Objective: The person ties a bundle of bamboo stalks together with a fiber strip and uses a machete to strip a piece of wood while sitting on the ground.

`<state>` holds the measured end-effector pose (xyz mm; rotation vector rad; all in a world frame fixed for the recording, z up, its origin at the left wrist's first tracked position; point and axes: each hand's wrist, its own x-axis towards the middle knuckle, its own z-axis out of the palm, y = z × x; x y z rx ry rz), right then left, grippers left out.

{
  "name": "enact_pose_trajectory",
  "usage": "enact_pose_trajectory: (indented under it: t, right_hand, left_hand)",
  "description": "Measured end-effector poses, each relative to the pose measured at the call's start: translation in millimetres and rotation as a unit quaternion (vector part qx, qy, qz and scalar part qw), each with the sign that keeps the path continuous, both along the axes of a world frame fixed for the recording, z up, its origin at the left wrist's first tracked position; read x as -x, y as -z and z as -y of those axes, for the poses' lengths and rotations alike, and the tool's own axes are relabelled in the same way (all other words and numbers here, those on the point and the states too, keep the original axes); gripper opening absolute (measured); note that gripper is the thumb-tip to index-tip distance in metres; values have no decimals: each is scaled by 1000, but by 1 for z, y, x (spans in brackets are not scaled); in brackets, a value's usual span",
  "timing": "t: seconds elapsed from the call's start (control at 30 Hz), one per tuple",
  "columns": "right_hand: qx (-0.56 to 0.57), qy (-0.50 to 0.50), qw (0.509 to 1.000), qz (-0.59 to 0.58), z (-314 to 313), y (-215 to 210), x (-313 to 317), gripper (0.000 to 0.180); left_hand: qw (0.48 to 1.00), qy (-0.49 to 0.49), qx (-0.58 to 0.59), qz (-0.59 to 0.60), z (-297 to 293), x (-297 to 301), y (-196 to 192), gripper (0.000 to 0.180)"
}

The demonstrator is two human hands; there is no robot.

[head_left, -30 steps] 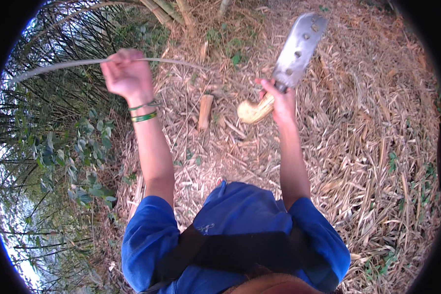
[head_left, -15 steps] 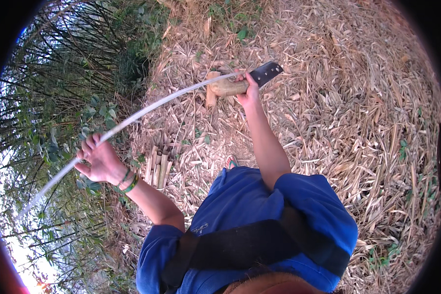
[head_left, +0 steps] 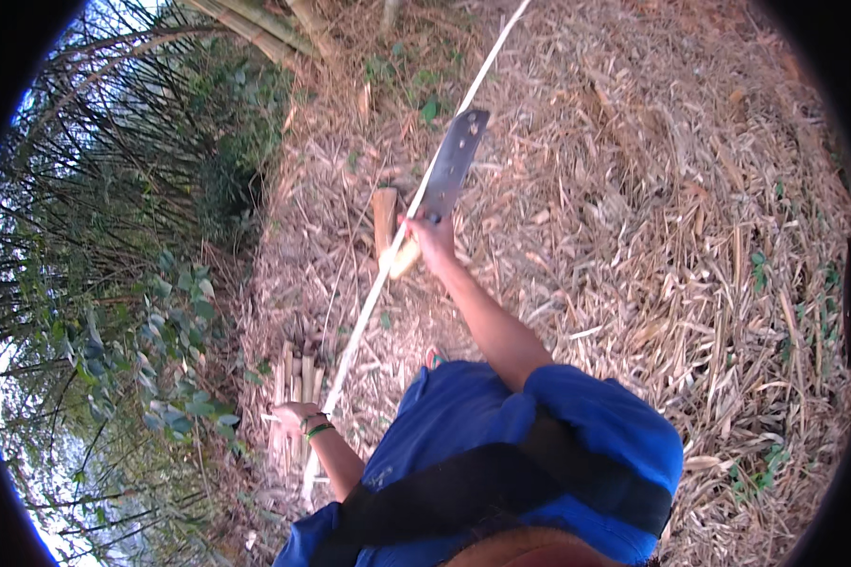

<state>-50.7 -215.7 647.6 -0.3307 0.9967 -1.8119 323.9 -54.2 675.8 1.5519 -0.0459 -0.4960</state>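
A broad dark knife [head_left: 452,170] with holes along its blade points away from me, gripped in my right hand [head_left: 432,244]. The same hand is closed on a long pale strip [head_left: 362,331], which runs diagonally beside the blade and down past my left wrist. Below that hand shows a rounded yellowish piece of wood [head_left: 404,258]; whether it is the knife's handle I cannot tell. My left hand [head_left: 296,416], with bands at its wrist, is off the strip, its partly blurred fingers stretched out over a bundle of short bamboo pieces [head_left: 298,373].
A short brown wood piece [head_left: 385,222] is just left of my right hand. Dry leaf litter [head_left: 624,236] covers the ground. Leafy bushes [head_left: 175,345] and dense bamboo stalks [head_left: 123,132] line the left side. Thick bamboo stems [head_left: 265,33] stand at the far end.
My left hand has let go of the strip and moved down and right to the bamboo pieces. My right hand has come nearer, swinging knife and strip to a steeper angle.
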Motion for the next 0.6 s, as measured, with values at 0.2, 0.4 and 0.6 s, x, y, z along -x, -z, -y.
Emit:
enact_pose_trajectory:
  t: [0.2, 0.4, 0.6]
  right_hand:
    - [26, -109, 977, -182, -41, -2, -18, 14]
    - [106, -101, 925, -350, -66, -4, -51, 19]
    - [87, -207, 910, -349, -71, -2, -56, 10]
  left_hand:
    - [833, 476, 230, 167, 184, 165, -194, 57]
    - [664, 661, 204, 284, 321, 284, -369, 92]
    - [597, 694, 384, 122, 355, 291, -521, 92]
